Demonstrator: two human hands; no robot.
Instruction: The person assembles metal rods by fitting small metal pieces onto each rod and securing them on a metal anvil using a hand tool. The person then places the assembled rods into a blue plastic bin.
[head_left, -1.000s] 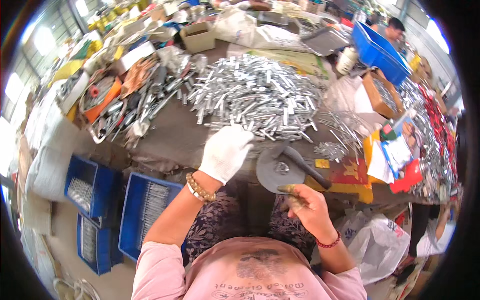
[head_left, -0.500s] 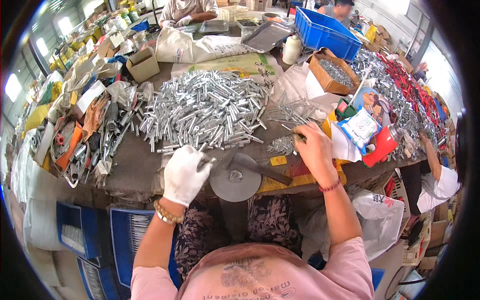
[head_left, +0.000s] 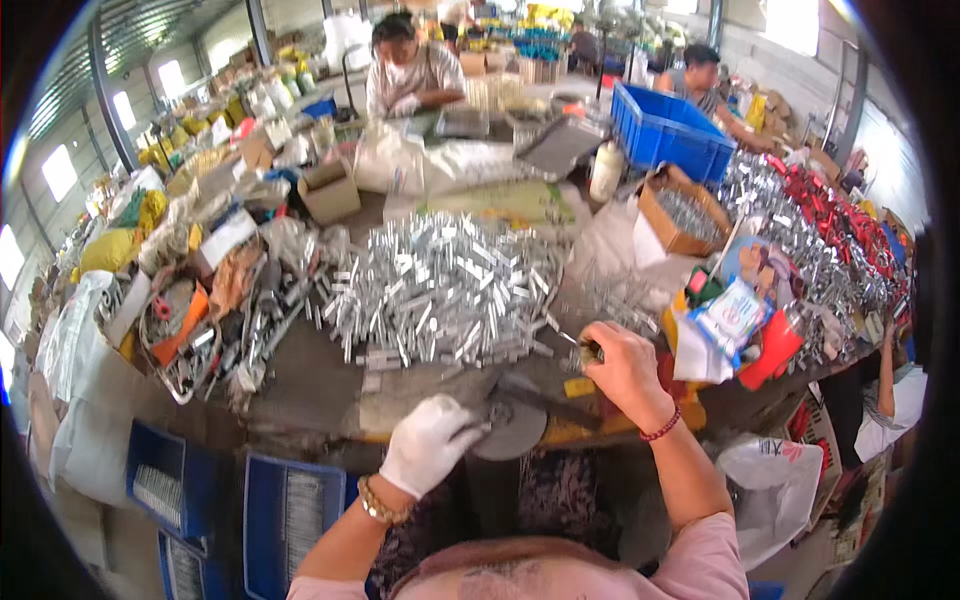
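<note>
Cluttered bench — gloved left hand [head_left: 432, 443] grips round metal disc [head_left: 515, 428]; right hand [head_left: 625, 368] pinches small piece [head_left: 588, 350].

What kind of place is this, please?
Probably a small assembly workshop. A large heap of short metal pieces covers the worktable, blue crates and cartons of parts stand around, and other workers sit at the far side.

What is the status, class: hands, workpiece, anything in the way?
Left hand, gloved, rests at the round grey metal disc. Right hand, bare, pinches a small metal piece. Heap of silver metal pieces lies just beyond; nothing between hands.
</note>
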